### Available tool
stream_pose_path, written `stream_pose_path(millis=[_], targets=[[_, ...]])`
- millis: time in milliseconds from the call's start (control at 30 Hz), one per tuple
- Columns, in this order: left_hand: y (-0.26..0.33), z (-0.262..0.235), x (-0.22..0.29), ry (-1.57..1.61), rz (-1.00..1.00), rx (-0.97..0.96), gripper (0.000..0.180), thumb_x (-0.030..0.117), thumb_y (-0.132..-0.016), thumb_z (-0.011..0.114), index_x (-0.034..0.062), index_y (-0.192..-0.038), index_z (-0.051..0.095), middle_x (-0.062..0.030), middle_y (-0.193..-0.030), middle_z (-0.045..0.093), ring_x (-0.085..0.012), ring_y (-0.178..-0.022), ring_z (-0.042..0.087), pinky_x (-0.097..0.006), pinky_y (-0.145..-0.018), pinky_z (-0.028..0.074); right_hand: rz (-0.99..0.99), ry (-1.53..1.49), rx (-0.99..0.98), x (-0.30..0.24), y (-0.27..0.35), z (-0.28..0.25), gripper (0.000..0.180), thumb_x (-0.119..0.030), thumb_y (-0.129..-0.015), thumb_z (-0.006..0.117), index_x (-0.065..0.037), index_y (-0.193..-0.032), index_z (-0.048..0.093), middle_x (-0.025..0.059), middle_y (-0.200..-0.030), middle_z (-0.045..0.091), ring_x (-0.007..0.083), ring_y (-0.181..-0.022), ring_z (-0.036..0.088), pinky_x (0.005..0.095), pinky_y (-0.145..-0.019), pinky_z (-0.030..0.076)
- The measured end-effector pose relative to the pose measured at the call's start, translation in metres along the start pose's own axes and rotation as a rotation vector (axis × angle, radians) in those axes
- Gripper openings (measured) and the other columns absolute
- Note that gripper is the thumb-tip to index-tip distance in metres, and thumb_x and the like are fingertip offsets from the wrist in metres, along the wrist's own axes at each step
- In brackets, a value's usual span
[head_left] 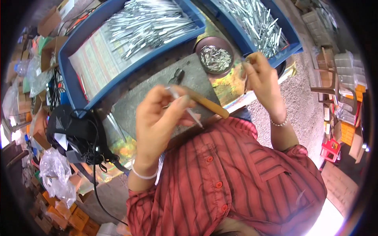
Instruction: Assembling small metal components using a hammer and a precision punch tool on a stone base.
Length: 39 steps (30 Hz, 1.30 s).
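My left hand (pixel 157 114) pinches a thin silvery metal strip (pixel 193 117) between thumb and fingers, its pointed end slanting down to the right. Behind that hand lies a hammer with a wooden handle (pixel 212 107) and a dark head (pixel 178 76), on a grey stone slab (pixel 145 84); the hand hides part of it. My right hand (pixel 264 83) is raised beside a round brown bowl (pixel 199 49) of small silvery metal pieces (pixel 216 59). Its thumb and fingertips are drawn together; whatever they may hold is too small to make out.
A large blue tray (pixel 130 70) of thin metal strips (pixel 153 25) stands at the far left. Another blue tray (pixel 293 49) of strips is at the far right. A black bag (pixel 73 131) with cables and a slim metal tool (pixel 117 128) lie left of the slab.
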<state>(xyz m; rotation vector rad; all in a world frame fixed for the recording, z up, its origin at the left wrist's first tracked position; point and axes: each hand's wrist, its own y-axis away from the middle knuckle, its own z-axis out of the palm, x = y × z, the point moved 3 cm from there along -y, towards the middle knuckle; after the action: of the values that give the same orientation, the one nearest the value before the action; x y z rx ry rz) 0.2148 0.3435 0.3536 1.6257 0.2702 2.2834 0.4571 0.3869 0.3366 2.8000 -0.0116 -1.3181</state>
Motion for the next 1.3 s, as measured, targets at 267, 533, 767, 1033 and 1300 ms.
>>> stream_pose_path(millis=[267, 533, 767, 1033, 1300], targets=[[0.02, -0.021, -0.014, 0.511, 0.24, 0.151, 0.014, 0.008, -0.088, 0.055, 0.0037, -0.098, 0.045, -0.0095, -0.082, 0.056, -0.0244, -0.076, 0.064, -0.03, -0.064, 0.057, -0.103, 0.675, 0.116, 0.045, -0.011, 0.026, 0.036, -0.003, -0.082, 0.051, -0.003, -0.116, 0.04, 0.0214, -0.095, 0.055, 0.0419, -0.081, 0.056, 0.0481, -0.065, 0.045], [0.029, -0.018, -0.043, 0.791, 0.17, 0.148, 0.012, 0.008, -0.088, 0.056, 0.007, -0.095, 0.045, -0.0138, -0.089, 0.059, -0.023, -0.081, 0.064, -0.03, -0.068, 0.056, -0.072, -0.805, -0.584, -0.062, 0.033, 0.053, 0.029, 0.002, -0.082, 0.058, 0.003, -0.111, 0.054, 0.0089, -0.097, 0.054, 0.0095, -0.069, 0.056, 0.0202, -0.055, 0.047], [0.045, -0.028, -0.044, 0.548, 0.152, 0.129, 0.01, 0.005, -0.086, 0.057, 0.0039, -0.086, 0.046, -0.0131, -0.088, 0.061, -0.0202, -0.078, 0.063, -0.03, -0.069, 0.055, -0.001, -1.064, -0.651, -0.086, 0.023, 0.095, 0.008, -0.001, -0.082, 0.059, 0.002, -0.089, 0.057, 0.0081, -0.086, 0.054, 0.0079, -0.057, 0.05, 0.0182, -0.049, 0.041], [0.056, -0.051, -0.027, 0.331, -0.011, 0.062, 0.015, 0.003, -0.087, 0.054, -0.0018, -0.101, 0.049, -0.0142, -0.089, 0.062, -0.0186, -0.077, 0.064, -0.031, -0.07, 0.055, 0.266, -0.938, -0.818, -0.112, 0.008, 0.123, 0.007, -0.007, -0.084, 0.061, -0.002, -0.086, 0.058, -0.0024, -0.065, 0.053, 0.0021, -0.05, 0.044, 0.0169, -0.044, 0.034], [0.041, -0.069, -0.014, 0.485, -0.087, -0.008, 0.015, 0.007, -0.089, 0.055, -0.0006, -0.101, 0.049, -0.0111, -0.086, 0.064, -0.0153, -0.079, 0.063, -0.028, -0.072, 0.053, 0.434, -0.871, -0.892, -0.132, -0.011, 0.141, 0.009, -0.01, -0.084, 0.06, -0.002, -0.086, 0.057, -0.0017, -0.063, 0.051, 0.0038, -0.049, 0.045, 0.0178, -0.043, 0.034]])
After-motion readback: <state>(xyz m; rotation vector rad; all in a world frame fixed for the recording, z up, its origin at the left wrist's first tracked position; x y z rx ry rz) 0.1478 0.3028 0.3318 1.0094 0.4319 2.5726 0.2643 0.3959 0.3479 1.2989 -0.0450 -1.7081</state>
